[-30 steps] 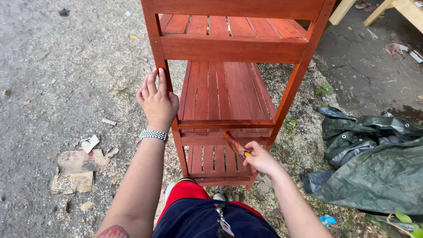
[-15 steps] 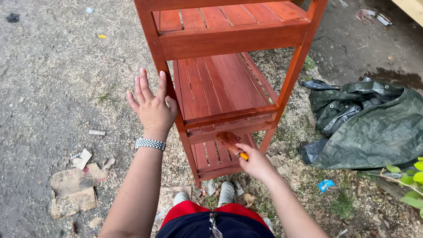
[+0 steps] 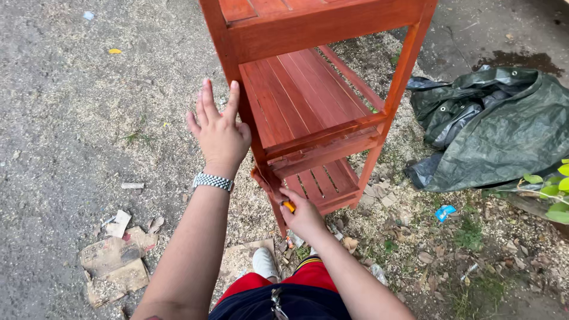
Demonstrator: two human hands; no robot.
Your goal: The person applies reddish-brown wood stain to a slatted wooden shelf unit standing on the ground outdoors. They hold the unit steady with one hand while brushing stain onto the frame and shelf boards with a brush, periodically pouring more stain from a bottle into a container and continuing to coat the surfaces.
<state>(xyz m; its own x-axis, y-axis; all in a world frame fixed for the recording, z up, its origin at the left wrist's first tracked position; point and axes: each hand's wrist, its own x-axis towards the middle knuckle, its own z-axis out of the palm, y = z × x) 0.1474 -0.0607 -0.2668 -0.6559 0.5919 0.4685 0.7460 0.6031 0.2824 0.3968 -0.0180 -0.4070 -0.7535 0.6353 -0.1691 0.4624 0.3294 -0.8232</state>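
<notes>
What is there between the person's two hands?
In the head view, the red shelf's front leg stands between the left hand, pressed on it, and the right hand, which holds an orange-handled brush.

We stand outdoors, daylight. Gravel ground [image 3: 71, 118] left; torn cardboard scraps [image 3: 115, 264] near left. Crumpled green tarp [image 3: 498, 130] right, leafy plant [image 3: 551, 189] at right edge, damp patch [image 3: 515, 59] far right.
</notes>
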